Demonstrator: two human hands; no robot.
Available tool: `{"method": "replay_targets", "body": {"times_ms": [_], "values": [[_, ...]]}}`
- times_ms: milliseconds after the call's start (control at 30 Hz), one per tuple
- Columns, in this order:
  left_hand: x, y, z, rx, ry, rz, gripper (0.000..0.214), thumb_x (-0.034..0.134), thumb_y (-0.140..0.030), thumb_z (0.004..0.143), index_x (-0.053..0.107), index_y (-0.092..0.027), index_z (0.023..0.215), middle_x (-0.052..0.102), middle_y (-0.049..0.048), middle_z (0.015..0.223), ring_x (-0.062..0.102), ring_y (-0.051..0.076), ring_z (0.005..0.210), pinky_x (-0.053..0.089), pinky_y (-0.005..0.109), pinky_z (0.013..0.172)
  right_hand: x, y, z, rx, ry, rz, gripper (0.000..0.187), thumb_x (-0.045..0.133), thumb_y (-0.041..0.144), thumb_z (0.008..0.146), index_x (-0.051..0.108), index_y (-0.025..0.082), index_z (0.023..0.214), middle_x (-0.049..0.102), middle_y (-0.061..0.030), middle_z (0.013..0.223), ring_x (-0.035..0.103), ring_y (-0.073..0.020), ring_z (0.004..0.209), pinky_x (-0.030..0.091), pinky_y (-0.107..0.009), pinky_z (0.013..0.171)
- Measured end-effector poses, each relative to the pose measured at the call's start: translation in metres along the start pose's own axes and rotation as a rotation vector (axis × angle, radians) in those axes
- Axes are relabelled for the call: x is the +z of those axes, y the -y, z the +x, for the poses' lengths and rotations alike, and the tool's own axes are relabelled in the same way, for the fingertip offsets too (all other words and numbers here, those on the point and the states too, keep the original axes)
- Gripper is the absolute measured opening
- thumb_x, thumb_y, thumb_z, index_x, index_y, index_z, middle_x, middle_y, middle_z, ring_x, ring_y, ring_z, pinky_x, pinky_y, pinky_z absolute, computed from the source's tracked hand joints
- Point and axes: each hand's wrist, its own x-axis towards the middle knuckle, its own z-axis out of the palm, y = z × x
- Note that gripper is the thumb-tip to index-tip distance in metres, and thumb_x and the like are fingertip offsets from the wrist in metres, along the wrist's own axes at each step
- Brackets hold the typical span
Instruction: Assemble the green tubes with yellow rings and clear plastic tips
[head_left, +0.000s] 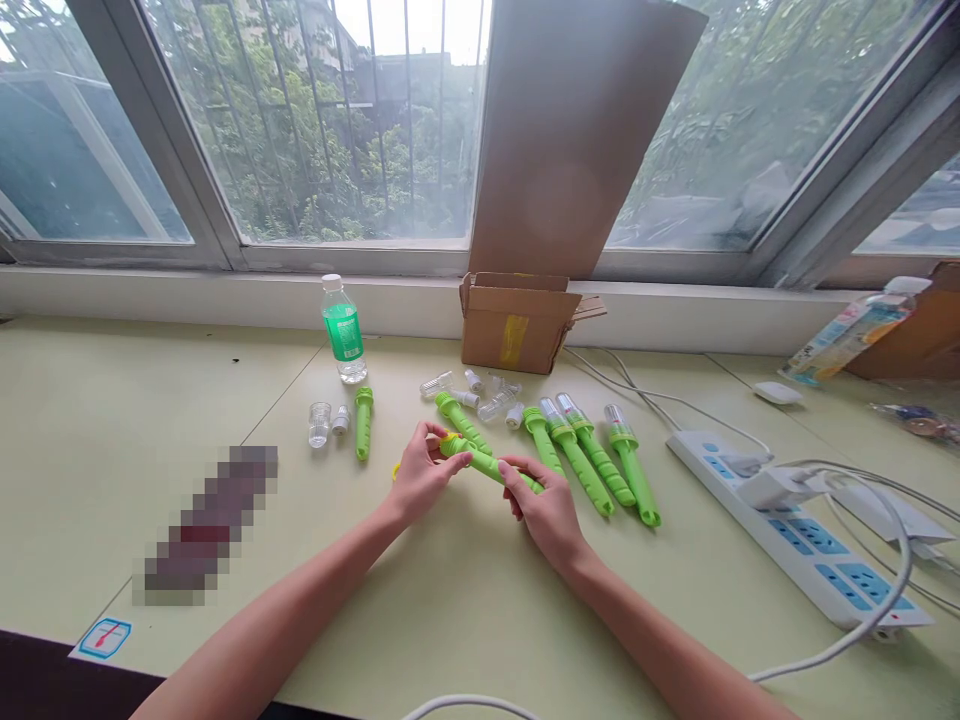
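Note:
Both hands are closed on one light-green plastic stick handle (484,464), held tilted above the table. My left hand (422,472) pinches its yellow-ringed end, and my right hand (546,507) grips the lower part. A small yellow piece (395,470) shows beside the left hand, partly hidden by it. Just behind lies another green handle (463,424). Right of it are a green handle without a clear top (541,440) and several with clear tops (581,462). Clear plastic cups (496,405) and small white cylinders (514,416) lie loose at the back.
Left of the hands stand a clear cup (319,425), a white cylinder (341,420) and a green handle (364,425). Behind are a water bottle (345,335) and an open cardboard box (516,325). A power strip (795,540) with cables lies right; a blurred object (214,525) lies left.

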Motion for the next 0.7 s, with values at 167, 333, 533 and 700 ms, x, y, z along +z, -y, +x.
{"method": "replay_targets", "body": {"times_ms": [167, 333, 533, 700], "values": [[0.0006, -0.0043, -0.0024, 0.041, 0.001, 0.017, 0.040, 0.074, -0.033, 0.072, 0.039, -0.020, 0.087, 0.068, 0.0049, 0.087, 0.067, 0.015, 0.074, 0.053, 0.027, 0.066, -0.0015, -0.0003, 0.0002, 0.005, -0.012, 0.022, 0.037, 0.064, 0.049, 0.078, 0.066, 0.015, 0.092, 0.055, 0.0009, 0.058, 0.045, -0.0095, 0.044, 0.039, -0.022, 0.041], [0.0018, -0.0053, -0.0040, 0.087, -0.004, 0.052, 0.037, 0.073, -0.034, 0.073, 0.040, -0.020, 0.084, 0.069, 0.0053, 0.089, 0.068, 0.016, 0.073, 0.054, 0.029, 0.067, -0.0014, 0.0018, 0.0016, -0.013, -0.012, 0.039, 0.036, 0.064, 0.048, 0.079, 0.066, 0.015, 0.092, 0.055, 0.0013, 0.057, 0.045, -0.0087, 0.043, 0.038, -0.022, 0.041], [0.0007, -0.0038, -0.0023, 0.107, -0.017, 0.107, 0.039, 0.074, -0.036, 0.071, 0.040, -0.020, 0.084, 0.070, 0.0053, 0.087, 0.069, 0.019, 0.077, 0.056, 0.033, 0.070, -0.0025, 0.0027, 0.0018, 0.002, -0.026, 0.095, 0.037, 0.066, 0.048, 0.077, 0.066, 0.014, 0.091, 0.054, 0.0016, 0.056, 0.044, -0.0089, 0.043, 0.038, -0.022, 0.040], [-0.0045, -0.0027, 0.0006, 0.115, 0.070, 0.094, 0.046, 0.079, -0.032, 0.066, 0.039, -0.021, 0.088, 0.069, 0.0041, 0.087, 0.070, 0.020, 0.082, 0.057, 0.035, 0.075, -0.0012, 0.0004, 0.0028, 0.085, -0.024, 0.191, 0.039, 0.068, 0.051, 0.074, 0.065, 0.014, 0.087, 0.053, 0.0025, 0.054, 0.042, -0.0090, 0.042, 0.036, -0.023, 0.039]]}}
